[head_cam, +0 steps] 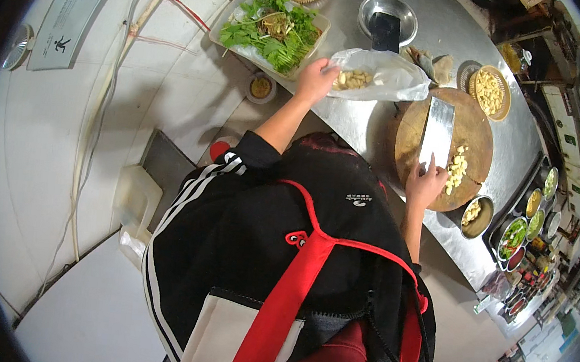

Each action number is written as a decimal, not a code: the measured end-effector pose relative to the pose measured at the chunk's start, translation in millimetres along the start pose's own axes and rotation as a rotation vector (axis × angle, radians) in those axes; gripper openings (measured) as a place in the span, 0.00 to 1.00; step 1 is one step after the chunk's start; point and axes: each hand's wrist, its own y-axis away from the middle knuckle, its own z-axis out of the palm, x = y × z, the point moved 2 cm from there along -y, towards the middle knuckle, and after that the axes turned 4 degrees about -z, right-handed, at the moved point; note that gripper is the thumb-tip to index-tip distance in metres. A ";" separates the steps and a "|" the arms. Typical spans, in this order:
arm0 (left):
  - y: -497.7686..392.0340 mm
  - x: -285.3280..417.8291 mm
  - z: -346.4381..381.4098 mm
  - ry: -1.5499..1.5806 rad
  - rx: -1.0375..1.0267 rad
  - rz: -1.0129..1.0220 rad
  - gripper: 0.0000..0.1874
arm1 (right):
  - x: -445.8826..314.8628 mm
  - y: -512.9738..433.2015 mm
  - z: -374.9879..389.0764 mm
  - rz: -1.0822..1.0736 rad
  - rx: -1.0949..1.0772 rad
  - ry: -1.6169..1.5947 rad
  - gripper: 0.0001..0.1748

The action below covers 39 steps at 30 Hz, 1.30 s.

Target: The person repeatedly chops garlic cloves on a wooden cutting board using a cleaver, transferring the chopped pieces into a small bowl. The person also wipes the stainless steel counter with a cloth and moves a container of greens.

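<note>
My left hand (318, 81) grips the edge of a clear plastic bag (396, 79), which lies on the steel worktop with pale cloves, apparently garlic, inside. On the round wooden chopping board (409, 135), my right hand (426, 181) holds a broad cleaver (438, 127) flat, a finger along its blade; the handle is hidden in the palm. Beside the blade are cut pale pieces, apparently garlic (457, 171). A metal bowl (484, 220) with similar pieces stands by the board's near right edge. Beyond the board, a round basket (488, 93) holds more pale pieces.
A plastic tub (300, 72) of leafy herbs stands at the left end of the steel worktop (338, 115). Behind the bag is a steel bowl (388, 20) with a black object over its rim. Several small containers of chopped food (513, 238) stand in a tray at right.
</note>
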 end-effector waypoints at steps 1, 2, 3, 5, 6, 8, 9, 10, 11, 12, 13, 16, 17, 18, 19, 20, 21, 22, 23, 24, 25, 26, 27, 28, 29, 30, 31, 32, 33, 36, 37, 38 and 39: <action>-4.8 -2.3 -2.1 -0.004 -0.063 -0.014 0.20 | -11.3 -14.2 0.8 -0.025 0.047 -0.131 0.32; -2.5 -4.1 -5.0 -0.124 -0.027 0.103 0.22 | -23.7 -31.8 1.8 -0.054 0.093 -0.262 0.34; -0.9 -5.4 -7.4 -0.166 -0.063 0.107 0.23 | -40.0 -54.9 3.5 -0.005 0.036 -0.511 0.39; 3.5 -3.8 -12.8 -0.254 -0.143 0.116 0.25 | -77.8 -104.5 7.9 0.254 -0.131 -0.924 0.48; 5.2 7.0 -15.3 -0.270 -0.215 0.085 0.26 | -75.4 -131.8 26.4 0.233 -0.131 -0.816 0.54; 9.2 18.5 -23.7 -0.351 -0.180 0.140 0.24 | -82.8 -168.2 49.9 0.133 -0.249 -0.661 0.50; 14.2 25.5 -23.9 -0.389 -0.176 0.175 0.23 | -66.7 -179.6 77.0 0.093 -0.142 -0.455 0.42; 28.3 33.7 -29.2 -0.435 0.061 0.328 0.18 | -77.4 -183.4 76.5 0.121 -0.298 -0.493 0.37; 39.6 41.1 -32.9 -0.403 0.111 0.397 0.17 | -87.5 -182.3 76.7 0.153 -0.453 -0.526 0.33; 47.4 63.6 -37.1 -0.365 0.153 0.477 0.16 | -88.2 -175.4 78.1 0.299 -0.433 -0.714 0.22; 52.8 75.9 -38.4 -0.328 0.206 0.552 0.15 | -93.3 -167.1 71.6 0.312 -0.403 -0.760 0.21; 48.0 59.5 11.6 0.112 -0.263 0.328 0.09 | -90.9 -152.0 68.9 0.360 -0.406 -0.942 0.17; 36.5 31.0 39.5 0.246 -0.352 0.121 0.06 | -98.3 -149.7 62.7 0.368 -0.422 -1.025 0.16; 22.9 9.8 55.7 0.324 -0.261 -0.189 0.06 | -105.5 -150.6 55.3 0.379 -0.424 -1.115 0.15; 10.3 -8.6 68.9 0.396 -0.165 -0.497 0.06 | -117.8 -149.3 45.2 0.348 -0.507 -1.159 0.14; 1.1 -27.4 77.8 0.464 -0.065 -0.805 0.07 | -133.9 -143.3 30.8 0.318 -0.592 -1.199 0.14; -9.7 -50.7 82.2 0.507 0.006 -0.923 0.12 | -153.1 -135.7 17.0 0.281 -0.685 -1.236 0.13; -11.4 -61.3 84.9 0.546 0.047 -0.972 0.12 | -168.4 -126.5 8.6 0.224 -0.799 -1.261 0.12; -10.3 -63.3 85.8 0.581 0.072 -0.983 0.12 | -183.6 -116.1 -0.5 0.172 -0.910 -1.285 0.11; -6.4 -62.5 84.7 0.628 0.078 -0.977 0.12 | -201.9 -106.1 -19.9 0.131 -1.005 -1.279 0.11; -1.9 -62.1 80.7 0.687 0.073 -0.964 0.12 | -217.4 -93.7 -34.0 0.089 -1.106 -1.272 0.11; -0.3 -54.9 82.1 0.768 0.028 -0.942 0.12 | -223.3 -81.8 -34.4 0.037 -1.118 -1.253 0.11; 4.0 -49.2 85.0 0.860 -0.046 -0.910 0.13 | -229.4 -77.4 -35.8 -0.016 -1.124 -1.229 0.11; 15.6 -49.0 80.2 0.941 -0.134 -0.872 0.13 | -229.4 -72.6 -27.2 -0.051 -1.162 -1.260 0.11; 20.4 -43.5 73.9 1.027 -0.211 -0.838 0.13 | -231.5 -69.8 -30.9 0.003 -1.193 -1.240 0.11; 23.4 -36.1 71.1 1.078 -0.289 -0.807 0.13 | -227.5 -70.3 -27.7 0.050 -1.179 -1.319 0.11; 25.4 -37.6 67.8 1.115 -0.343 -0.781 0.14 | -227.7 -70.3 -27.8 0.091 -1.174 -1.389 0.11; 20.8 -38.7 63.2 1.140 -0.386 -0.769 0.14 | -227.6 -75.1 -31.8 0.121 -1.057 -1.473 0.11; 14.1 -41.1 63.7 1.156 -0.429 -0.753 0.14 | -227.7 -81.3 -35.7 0.146 -0.940 -1.546 0.12; -14.2 -51.2 51.3 1.123 -0.515 -0.826 0.12 | -193.0 -119.2 -17.3 0.435 -0.642 -1.708 0.13; -21.8 -54.2 46.4 1.101 -0.544 -0.881 0.10 | -179.4 -132.2 -7.6 0.557 -0.569 -1.793 0.14; -12.2 -22.9 41.1 1.064 -0.387 -0.972 0.11 | -158.2 -142.3 1.6 0.667 -0.500 -1.807 0.15; -14.2 -22.1 34.8 1.168 -0.436 -0.942 0.11 | -151.2 -151.2 5.8 0.748 -0.478 -1.818 0.16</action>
